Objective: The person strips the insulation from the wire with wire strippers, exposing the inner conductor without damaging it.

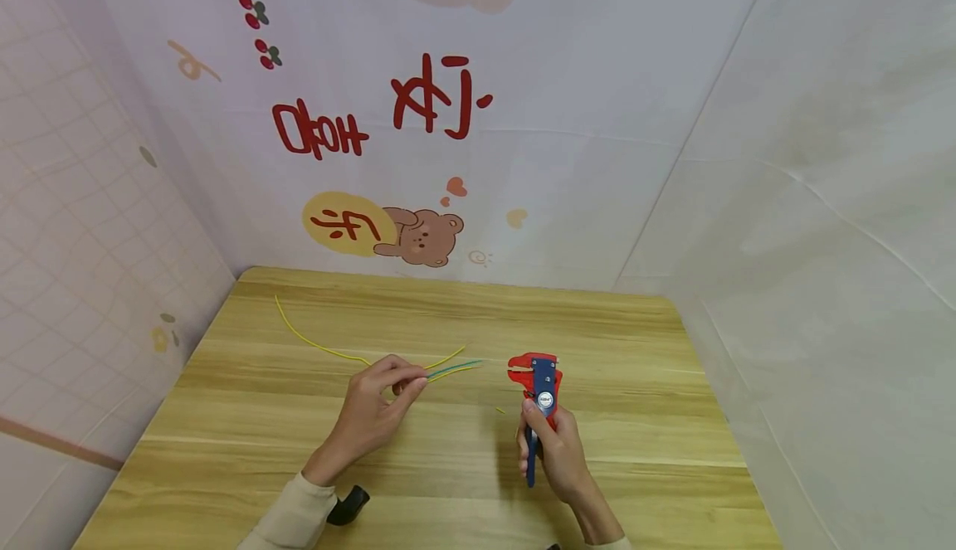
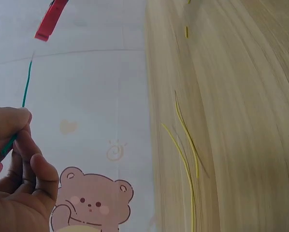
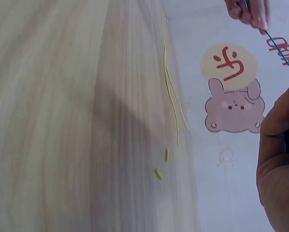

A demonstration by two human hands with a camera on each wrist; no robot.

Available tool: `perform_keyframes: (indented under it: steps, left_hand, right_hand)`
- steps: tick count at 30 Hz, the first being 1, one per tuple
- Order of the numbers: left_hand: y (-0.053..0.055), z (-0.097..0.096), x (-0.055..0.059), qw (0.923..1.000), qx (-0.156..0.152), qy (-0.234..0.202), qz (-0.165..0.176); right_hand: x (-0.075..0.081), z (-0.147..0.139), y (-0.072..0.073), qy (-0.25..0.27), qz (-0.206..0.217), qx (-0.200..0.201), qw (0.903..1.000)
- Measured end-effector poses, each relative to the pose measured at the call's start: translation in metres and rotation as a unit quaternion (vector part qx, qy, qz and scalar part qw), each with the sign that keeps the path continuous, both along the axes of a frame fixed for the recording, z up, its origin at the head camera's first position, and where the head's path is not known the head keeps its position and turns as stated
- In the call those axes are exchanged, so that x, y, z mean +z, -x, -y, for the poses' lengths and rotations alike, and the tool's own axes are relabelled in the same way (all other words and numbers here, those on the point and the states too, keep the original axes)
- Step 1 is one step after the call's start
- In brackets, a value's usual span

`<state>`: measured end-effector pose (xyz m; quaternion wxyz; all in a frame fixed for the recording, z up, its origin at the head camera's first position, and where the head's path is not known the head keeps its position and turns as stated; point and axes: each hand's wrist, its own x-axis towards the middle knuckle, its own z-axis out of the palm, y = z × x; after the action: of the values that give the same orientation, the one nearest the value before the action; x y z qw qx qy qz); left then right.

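Note:
My left hand (image 1: 377, 405) pinches a green wire (image 2: 26, 87) between thumb and fingertips. The wire's free end points toward the tool, and its tip looks bare and thin in the left wrist view. My right hand (image 1: 556, 450) grips a red and blue wire stripper (image 1: 546, 376) by its handles, thumb across the front. The stripper's red jaws stand parted, face left and sit a short gap from the wire's tip. In the right wrist view the right hand (image 3: 280, 159) hides most of the tool. Yellow wires (image 2: 187, 162) lie on the table behind the left hand.
Short yellow scraps (image 3: 166, 154) lie on the wooden table (image 1: 635, 417). One yellow wire (image 1: 314, 344) runs to the table's back left. A printed fabric wall (image 1: 568, 160) borders the back edge. Some black object (image 1: 348, 506) shows by the left sleeve.

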<state>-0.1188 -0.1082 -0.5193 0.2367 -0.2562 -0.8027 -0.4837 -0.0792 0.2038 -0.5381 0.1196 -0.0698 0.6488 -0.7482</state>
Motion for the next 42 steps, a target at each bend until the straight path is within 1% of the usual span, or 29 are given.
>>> perform_keyframes:
  steps: [2,6,11,17,21,25,30,36,42]
  left_hand:
    - [0.000,0.004,-0.001,1.0000,0.000,-0.002,-0.002]
    - [0.000,0.008,-0.002,1.0000,-0.006,-0.001,-0.005]
    - [-0.001,0.011,-0.006,0.9999,0.001,0.011,0.005]
    - [-0.001,0.016,-0.014,0.9992,0.013,0.028,0.023]
    - [-0.001,0.019,-0.021,0.9985,0.016,0.044,0.030]
    - [-0.003,0.020,-0.027,0.9977,0.016,0.055,0.035]
    - [-0.005,0.022,-0.034,0.9969,0.023,0.060,0.046]
    - [-0.006,0.023,-0.043,0.9945,0.027,0.069,0.074]
    - [-0.008,0.025,-0.051,0.9906,0.018,0.074,0.114]
  right_hand:
    - [0.000,-0.003,0.000,0.005,-0.002,-0.003,1.0000]
    - [0.000,-0.006,0.000,0.006,-0.007,0.003,1.0000]
    - [-0.001,-0.008,0.001,0.002,-0.008,-0.003,1.0000]
    - [-0.003,-0.014,0.002,-0.002,-0.015,-0.013,0.9998]
    - [-0.005,-0.019,0.002,-0.005,-0.019,-0.018,0.9997]
    - [-0.006,-0.023,0.002,-0.007,-0.016,-0.028,0.9994]
    - [-0.006,-0.026,0.001,-0.012,-0.010,-0.043,0.9989]
    - [-0.005,-0.031,0.000,-0.011,-0.013,-0.048,0.9987]
    - [-0.007,-0.036,-0.001,-0.020,-0.004,-0.055,0.9983]
